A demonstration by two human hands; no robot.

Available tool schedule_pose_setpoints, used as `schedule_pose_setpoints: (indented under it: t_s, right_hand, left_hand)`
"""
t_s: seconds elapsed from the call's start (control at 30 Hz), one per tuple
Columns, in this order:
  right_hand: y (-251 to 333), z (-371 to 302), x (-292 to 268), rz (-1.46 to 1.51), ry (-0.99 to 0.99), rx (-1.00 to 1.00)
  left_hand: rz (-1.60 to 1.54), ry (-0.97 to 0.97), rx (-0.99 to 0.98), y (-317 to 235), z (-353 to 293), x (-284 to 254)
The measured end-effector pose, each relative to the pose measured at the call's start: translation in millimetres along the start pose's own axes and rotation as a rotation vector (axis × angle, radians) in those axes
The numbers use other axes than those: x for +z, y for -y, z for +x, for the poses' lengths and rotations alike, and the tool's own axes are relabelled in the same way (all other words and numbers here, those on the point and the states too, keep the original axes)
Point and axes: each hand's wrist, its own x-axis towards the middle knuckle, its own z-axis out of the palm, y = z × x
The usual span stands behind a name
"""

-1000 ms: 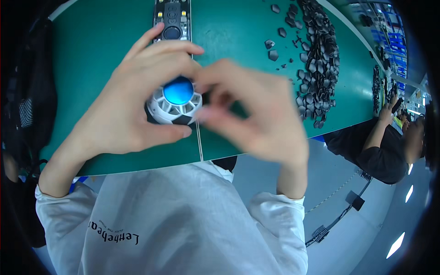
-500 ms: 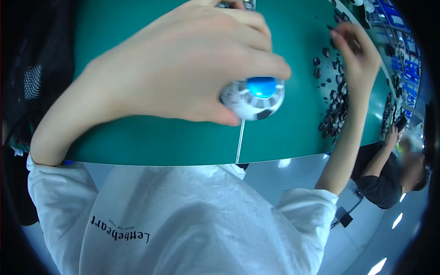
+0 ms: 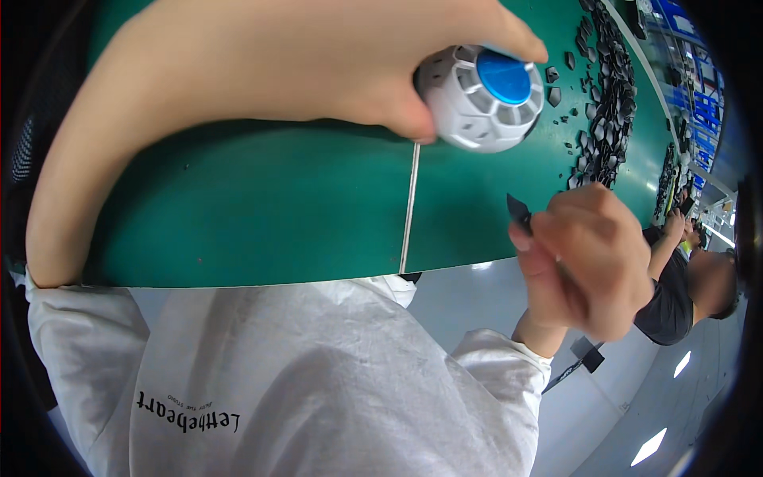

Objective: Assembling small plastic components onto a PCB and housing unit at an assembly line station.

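Note:
My left hand (image 3: 358, 60) grips a white soccer-ball-like shell (image 3: 477, 123) above the table, with the thumb on its near side and the fingers over the top. A shiny blue round part (image 3: 504, 78) sits in its upper face, ringed by grey-white recesses. My right hand (image 3: 592, 254) is below and to the right of the shell, pinching a small dark pointed piece (image 3: 517, 211) between thumb and fingertip. The piece is apart from the shell. What lies under the left palm is hidden.
A long heap of dark flat pieces (image 3: 612, 119) lies along the right side of the green table (image 3: 262, 207), with a few strays beside it. A white seam (image 3: 411, 207) runs across the tabletop. Another person (image 3: 683, 278) works at the far right.
My right hand has come from the heap toward me, and the dark piece now shows plainly. My left hand has moved up and right with the shell, which has turned.

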Motion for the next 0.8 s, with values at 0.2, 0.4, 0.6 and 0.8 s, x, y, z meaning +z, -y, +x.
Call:
schedule_pose_setpoints:
  t_s: [0.2,0.4,0.6,0.8]
  right_hand:
    - [-5.0,-18.0,9.3,0.292,-0.122,0.265]
    - [3.8,-15.0,44.2,0.68,-0.596,0.455]
    - [6.6,-15.6,40.8,0.615,-0.571,0.585]
    - [7.4,2.1,15.3,0.109,-0.192,0.29]
  left_hand:
    - [0.044,-0.329,0.053,-21.6,5.4,19.8]
    - [0.073,-0.495,0.286,-28.2,12.7,24.7]
    - [-0.24,-0.563,0.33,-31.2,15.3,33.7]
    - [-0.047,-0.433,0.37,-27.6,6.9,21.9]
